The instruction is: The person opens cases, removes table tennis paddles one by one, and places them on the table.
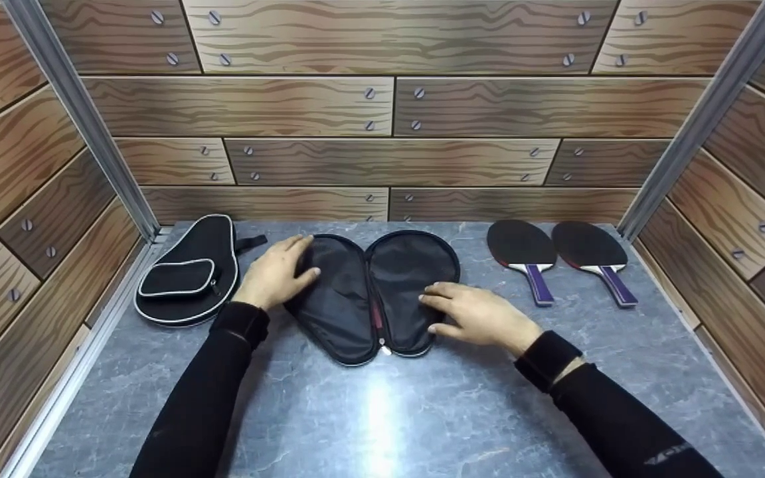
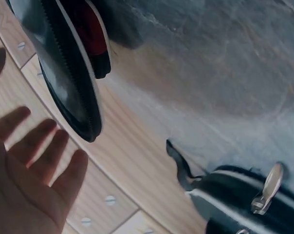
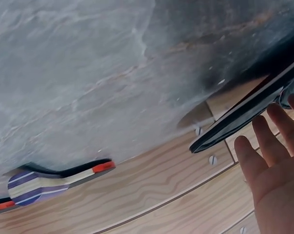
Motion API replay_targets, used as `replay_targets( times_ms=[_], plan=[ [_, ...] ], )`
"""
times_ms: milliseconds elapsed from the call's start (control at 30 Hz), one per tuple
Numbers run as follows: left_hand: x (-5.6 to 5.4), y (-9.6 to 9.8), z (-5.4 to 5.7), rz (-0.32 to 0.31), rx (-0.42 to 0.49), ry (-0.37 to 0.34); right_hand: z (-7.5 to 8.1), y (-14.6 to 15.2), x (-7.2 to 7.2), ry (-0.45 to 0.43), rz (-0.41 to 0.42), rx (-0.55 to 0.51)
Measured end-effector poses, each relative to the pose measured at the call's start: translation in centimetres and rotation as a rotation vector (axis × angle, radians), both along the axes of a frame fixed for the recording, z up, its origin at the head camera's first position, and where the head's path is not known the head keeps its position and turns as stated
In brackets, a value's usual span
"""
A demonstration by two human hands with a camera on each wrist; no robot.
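A black zippered table tennis paddle case [image 1: 339, 292] lies spread open on the table, its two halves side by side with the dark lining facing up. The zipper pull [image 1: 384, 349] is at the near end, between the halves. My left hand [image 1: 277, 272] is at the upper left edge of the case, fingers extended and thumb over the lining. Over the outer edge of the right half is my right hand [image 1: 479, 314], its fingers relaxed. In the wrist views, the left fingers [image 2: 69, 180] and right fingers [image 3: 268, 139] appear beside the raised case edges, holding nothing.
A closed black paddle case [image 1: 190, 242] with white piping, a small zippered pocket and a strap lies left of my left hand. Two black-faced paddles, one nearer [image 1: 522, 245] and one farther right [image 1: 588, 245], have purple handles. Wood-patterned walls [image 1: 382, 106] surround the grey table [image 1: 475, 425].
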State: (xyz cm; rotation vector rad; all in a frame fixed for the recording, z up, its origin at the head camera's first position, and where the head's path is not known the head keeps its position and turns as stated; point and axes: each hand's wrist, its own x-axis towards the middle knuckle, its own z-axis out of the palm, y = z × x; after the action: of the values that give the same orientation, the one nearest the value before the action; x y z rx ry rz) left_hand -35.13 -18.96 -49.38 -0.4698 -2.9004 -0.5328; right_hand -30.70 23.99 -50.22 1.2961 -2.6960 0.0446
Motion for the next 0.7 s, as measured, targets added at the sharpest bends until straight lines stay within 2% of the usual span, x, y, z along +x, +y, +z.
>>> replay_targets(
  times_ms=[167, 367, 567, 700],
  plan=[
    [-0.3, -0.7, -0.2, 0.084, 0.147, -0.017, -0.5, -0.6, 0.1, -0.033, 0.038, 0.006],
    [-0.3, -0.9, -0.2, 0.178, 0.212, -0.126, -0.9, -1.0, 0.2, -0.108, 0.083, 0.031],
    [-0.1, -1.0, 0.2, 0.187, 0.233, -0.199, -1.2, -1.1, 0.3, -0.179, 0.08, 0.012],
    [0.1, -1.0, 1.1, 0.168, 0.271, -0.2, -1.2, -1.2, 0.3, -0.185, 0.075, -0.002]
  ],
)
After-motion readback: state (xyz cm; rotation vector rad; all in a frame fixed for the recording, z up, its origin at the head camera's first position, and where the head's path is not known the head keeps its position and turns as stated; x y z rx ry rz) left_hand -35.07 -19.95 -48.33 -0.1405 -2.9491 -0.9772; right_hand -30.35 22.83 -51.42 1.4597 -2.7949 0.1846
